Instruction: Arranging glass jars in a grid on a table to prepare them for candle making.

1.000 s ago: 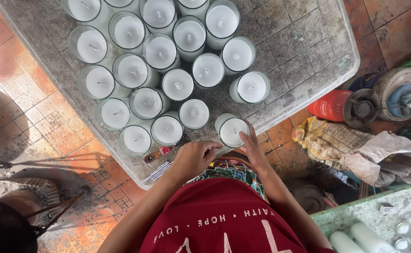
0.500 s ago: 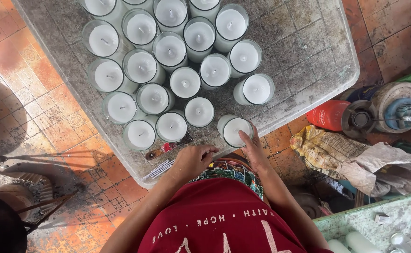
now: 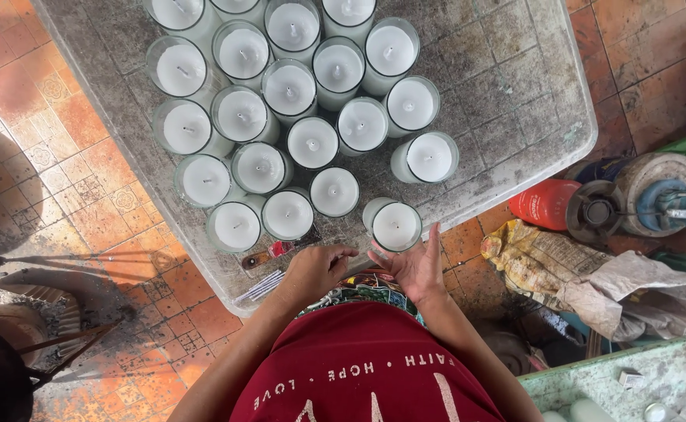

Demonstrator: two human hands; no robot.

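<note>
Several glass jars of white wax with wicks stand packed together on a grey, stained table (image 3: 515, 101). One jar (image 3: 396, 225) stands apart at the near edge. My right hand (image 3: 417, 266) is open just below it, with fingers spread and fingertips at the glass. Beside it, my left hand (image 3: 315, 270) rests at the table edge with its fingers curled inward, and whatever is in them is hidden. A small red item (image 3: 281, 248) and thin white sticks (image 3: 261, 287) lie on the table next to my left hand.
Orange patterned floor tiles (image 3: 85, 187) surround the table. To the right sit a red container (image 3: 546, 203), a round metal and blue device (image 3: 659, 195) and crumpled paper and cloth (image 3: 593, 273). A pale green surface (image 3: 640, 383) with small items is at bottom right.
My left hand has shifted right, closer to my right hand. The right hand stays at the near jar. The view has drifted slightly.
</note>
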